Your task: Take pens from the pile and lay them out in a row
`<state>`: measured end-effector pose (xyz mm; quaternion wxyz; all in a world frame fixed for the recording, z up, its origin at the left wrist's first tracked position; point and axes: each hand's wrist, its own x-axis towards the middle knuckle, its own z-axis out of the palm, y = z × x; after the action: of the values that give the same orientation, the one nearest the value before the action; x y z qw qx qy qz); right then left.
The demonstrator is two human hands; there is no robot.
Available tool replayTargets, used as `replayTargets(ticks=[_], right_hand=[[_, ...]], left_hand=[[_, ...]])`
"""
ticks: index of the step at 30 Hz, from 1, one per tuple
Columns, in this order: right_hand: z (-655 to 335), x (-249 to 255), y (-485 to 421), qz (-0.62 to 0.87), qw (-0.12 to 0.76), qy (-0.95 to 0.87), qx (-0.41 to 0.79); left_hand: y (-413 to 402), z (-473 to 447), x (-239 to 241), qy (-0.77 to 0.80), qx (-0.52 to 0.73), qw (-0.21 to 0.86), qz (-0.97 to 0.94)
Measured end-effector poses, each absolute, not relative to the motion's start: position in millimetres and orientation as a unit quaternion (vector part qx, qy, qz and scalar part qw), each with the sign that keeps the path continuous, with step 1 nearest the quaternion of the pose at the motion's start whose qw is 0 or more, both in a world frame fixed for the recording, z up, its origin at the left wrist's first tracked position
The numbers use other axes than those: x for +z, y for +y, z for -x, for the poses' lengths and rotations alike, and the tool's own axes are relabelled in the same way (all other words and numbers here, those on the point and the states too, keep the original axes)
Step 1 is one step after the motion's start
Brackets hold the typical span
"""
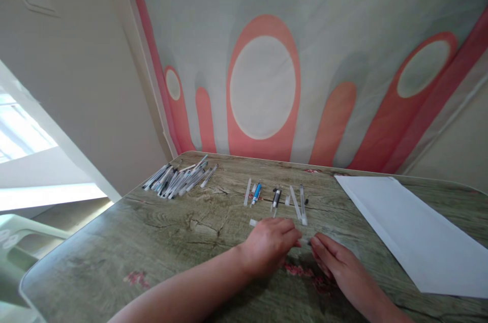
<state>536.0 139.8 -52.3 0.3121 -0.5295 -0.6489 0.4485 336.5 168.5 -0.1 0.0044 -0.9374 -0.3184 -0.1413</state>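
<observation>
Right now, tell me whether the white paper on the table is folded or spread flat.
Spread flat: the white paper lies in one smooth sheet on the table, with no crease or raised edge showing.

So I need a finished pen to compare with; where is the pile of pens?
In the head view, the pile of pens lies at the table's far left corner, left of the loose pen parts and well beyond the left hand.

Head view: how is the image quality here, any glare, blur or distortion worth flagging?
Head view: strong wide-angle bending curves the far edge of the green wood-grain table; overexposed daylight blows out the left side near the window; the heap of clear plastic pens and the loose pen parts look soft; left hand and right hand are evenly lit, casting faint shadows.
</observation>
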Motion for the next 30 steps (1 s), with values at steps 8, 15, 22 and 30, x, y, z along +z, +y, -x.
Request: replayTargets(ticks=[8,15,22,30], right_hand=[[-531.3,-50.0,138.9,0.534,0.328,-0.653,0.425],[-532.7,-50.9,137.5,0.535,0.324,-0.665,0.407],[-534.1,-49.2,136.3,0.537,0.328,-0.690,0.358],[-539.9,-53.9,136.9,0.503,0.313,-0.758,0.272]], left_hand=[[168.0,-335.7,-2.6,-0.313,-0.148,-0.002,0.938],[167.4,-335.4,-4.3,-0.307,-0.145,-0.001,0.941],[166.4,-335.7,-5.0,-0.319,-0.145,-0.018,0.936],[173.0,-335.7,-3.6,-0.332,-0.148,-0.166,0.916]])
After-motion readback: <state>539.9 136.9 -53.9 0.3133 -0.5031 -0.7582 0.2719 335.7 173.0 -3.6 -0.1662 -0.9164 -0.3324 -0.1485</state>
